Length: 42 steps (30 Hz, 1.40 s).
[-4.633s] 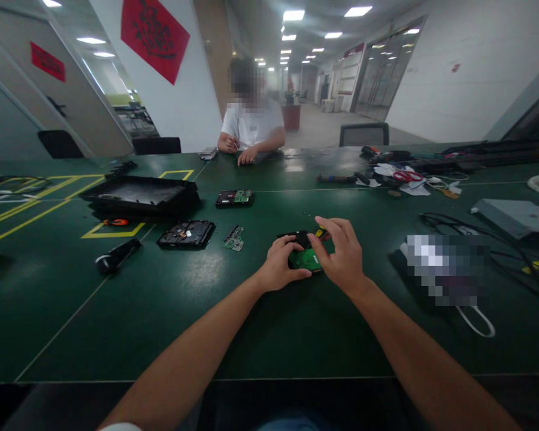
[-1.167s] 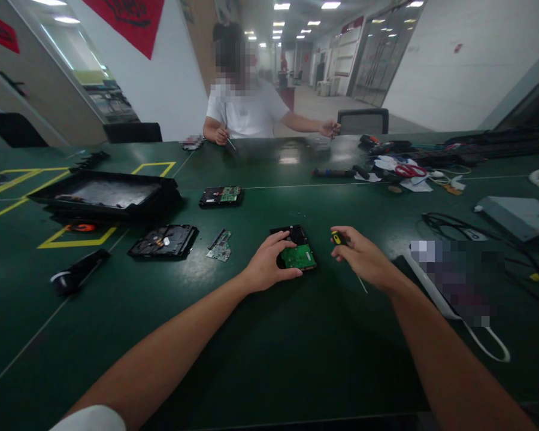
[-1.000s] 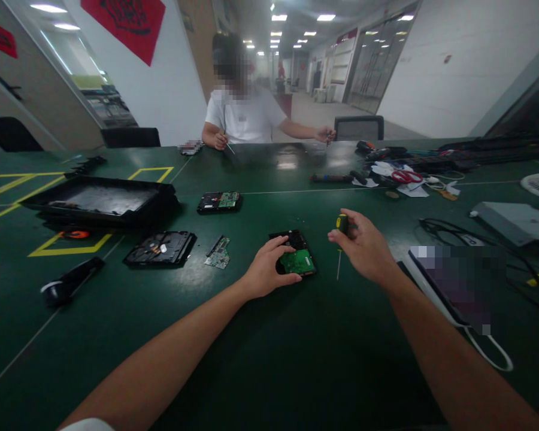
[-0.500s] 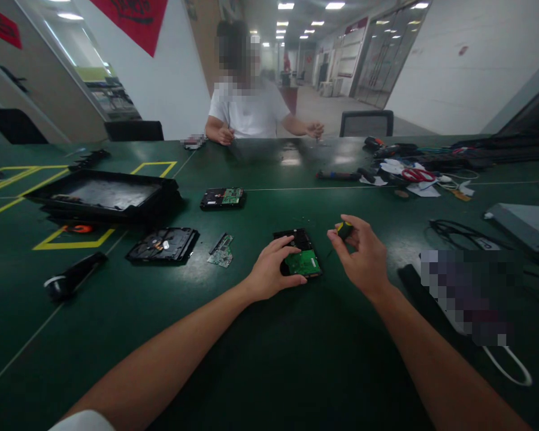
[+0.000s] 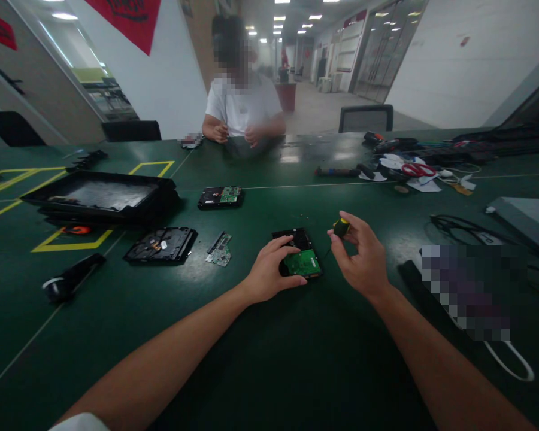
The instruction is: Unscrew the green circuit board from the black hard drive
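In the middle of the green table lies a hard drive [image 5: 306, 262], its green circuit board facing up. My left hand [image 5: 272, 269] grips it across its width, thumb at the near edge and fingers over the far side. Just right of the drive, my right hand [image 5: 363, 254] pinches a screwdriver [image 5: 340, 227] by its yellow and black handle. The thin shaft slants down toward the table, apart from the drive; its tip is hard to make out. Left of my left hand are a loose circuit board [image 5: 220, 250] and a drive without its board [image 5: 162, 245].
A second hard drive [image 5: 220, 197] lies farther back. Black trays [image 5: 103, 194] and a black cylindrical tool [image 5: 74, 277] are on the left. Cables, papers and scissors [image 5: 418, 170] crowd the right, near a grey box [image 5: 525, 218]. Across the table sits a person [image 5: 245, 111].
My hands keep nearly the same pose, with the screwdriver handle turned slightly. The person opposite has brought one hand inward from the right. The view has shifted a little.
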Each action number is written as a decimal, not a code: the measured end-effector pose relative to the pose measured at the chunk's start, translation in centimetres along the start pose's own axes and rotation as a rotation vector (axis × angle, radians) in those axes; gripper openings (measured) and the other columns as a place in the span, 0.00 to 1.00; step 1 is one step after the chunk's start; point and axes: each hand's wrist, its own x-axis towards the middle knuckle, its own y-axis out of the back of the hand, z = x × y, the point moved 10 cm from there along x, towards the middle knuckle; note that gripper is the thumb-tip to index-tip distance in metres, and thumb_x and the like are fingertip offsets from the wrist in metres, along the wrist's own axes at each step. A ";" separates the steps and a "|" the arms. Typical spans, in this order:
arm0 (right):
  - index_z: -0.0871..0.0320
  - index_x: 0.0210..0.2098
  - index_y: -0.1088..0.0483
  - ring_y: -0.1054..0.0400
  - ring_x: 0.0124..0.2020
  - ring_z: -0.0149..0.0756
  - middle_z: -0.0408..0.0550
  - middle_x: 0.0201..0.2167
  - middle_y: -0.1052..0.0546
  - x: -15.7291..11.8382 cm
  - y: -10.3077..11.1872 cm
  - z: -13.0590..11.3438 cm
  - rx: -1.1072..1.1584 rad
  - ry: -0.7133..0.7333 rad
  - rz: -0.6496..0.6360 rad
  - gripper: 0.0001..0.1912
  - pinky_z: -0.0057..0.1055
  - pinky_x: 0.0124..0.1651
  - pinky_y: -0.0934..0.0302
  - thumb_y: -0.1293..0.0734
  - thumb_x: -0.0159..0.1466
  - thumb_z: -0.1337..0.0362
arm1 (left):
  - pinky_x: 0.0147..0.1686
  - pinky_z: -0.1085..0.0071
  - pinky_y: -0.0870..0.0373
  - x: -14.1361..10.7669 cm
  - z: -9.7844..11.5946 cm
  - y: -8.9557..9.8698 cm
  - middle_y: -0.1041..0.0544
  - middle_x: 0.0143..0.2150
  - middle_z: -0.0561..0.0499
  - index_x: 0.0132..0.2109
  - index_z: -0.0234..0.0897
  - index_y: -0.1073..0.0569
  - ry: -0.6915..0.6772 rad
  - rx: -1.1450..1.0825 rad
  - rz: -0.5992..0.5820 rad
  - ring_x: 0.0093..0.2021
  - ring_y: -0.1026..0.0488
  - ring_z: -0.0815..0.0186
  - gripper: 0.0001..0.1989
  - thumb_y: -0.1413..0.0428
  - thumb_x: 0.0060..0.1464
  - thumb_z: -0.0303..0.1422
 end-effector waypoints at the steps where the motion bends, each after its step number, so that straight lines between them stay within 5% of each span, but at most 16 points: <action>1: 0.45 0.68 0.39 0.23 0.51 0.45 0.52 0.57 0.26 0.0 0.2 -0.2 -0.011 0.007 0.014 0.27 0.47 0.56 0.25 0.34 0.70 0.63 | 0.71 0.44 0.42 0.0 0.0 0.0 0.36 0.73 0.41 0.62 0.44 0.26 -0.004 0.001 -0.001 0.74 0.40 0.47 0.33 0.29 0.51 0.46; 8: 0.52 0.58 0.31 0.28 0.50 0.46 0.53 0.50 0.25 0.4 0.2 -1.5 -0.145 0.059 -0.042 0.20 0.46 0.53 0.32 0.37 0.68 0.69 | 0.71 0.45 0.41 0.1 -0.1 0.0 0.34 0.72 0.40 0.61 0.42 0.26 -0.012 0.000 0.012 0.73 0.39 0.47 0.34 0.28 0.50 0.46; 14: 0.54 0.51 0.28 0.27 0.39 0.38 0.47 0.41 0.21 -0.3 -5.1 -2.1 -0.235 0.027 -0.469 0.10 0.35 0.42 0.37 0.35 0.71 0.62 | 0.71 0.45 0.40 0.1 0.0 0.1 0.33 0.71 0.39 0.60 0.41 0.25 -0.020 -0.011 0.020 0.72 0.38 0.46 0.34 0.28 0.49 0.45; 17: 0.54 0.45 0.24 0.27 0.42 0.39 0.47 0.42 0.21 -0.8 -7.9 -3.9 -0.335 0.133 -0.668 0.07 0.35 0.42 0.37 0.34 0.72 0.62 | 0.70 0.45 0.40 0.2 -0.3 0.0 0.32 0.70 0.39 0.58 0.41 0.24 -0.019 -0.024 0.026 0.72 0.38 0.46 0.32 0.27 0.48 0.44; 21: 0.54 0.49 0.22 0.25 0.41 0.42 0.52 0.48 0.22 -1.0 -10.2 -5.7 -0.483 0.208 -0.804 0.10 0.35 0.39 0.36 0.32 0.70 0.64 | 0.70 0.45 0.40 0.2 -0.7 -0.3 0.31 0.70 0.40 0.58 0.41 0.25 -0.039 -0.053 0.037 0.72 0.38 0.46 0.32 0.27 0.47 0.42; 29: 0.58 0.51 0.21 0.23 0.42 0.45 0.56 0.53 0.23 -1.2 -12.0 -6.3 -0.593 0.255 -0.853 0.12 0.38 0.41 0.30 0.33 0.71 0.63 | 0.69 0.44 0.39 0.4 -1.3 -0.4 0.30 0.68 0.39 0.56 0.40 0.25 -0.052 -0.076 0.076 0.71 0.36 0.44 0.34 0.25 0.43 0.40; 36: 0.59 0.53 0.25 0.23 0.41 0.44 0.55 0.53 0.24 -1.1 -12.5 -5.6 -0.599 0.215 -0.769 0.14 0.36 0.39 0.32 0.33 0.69 0.66 | 0.71 0.45 0.42 0.5 -1.4 -0.5 0.31 0.69 0.38 0.57 0.38 0.26 -0.044 -0.056 0.073 0.72 0.38 0.46 0.36 0.25 0.43 0.42; 42: 0.56 0.50 0.25 0.24 0.40 0.42 0.54 0.53 0.25 -0.4 -10.4 -4.4 -0.551 0.116 -0.714 0.10 0.35 0.36 0.36 0.34 0.70 0.65 | 0.71 0.41 0.44 0.3 -1.4 -0.2 0.36 0.72 0.36 0.55 0.39 0.25 0.017 -0.030 0.045 0.75 0.45 0.42 0.36 0.25 0.41 0.48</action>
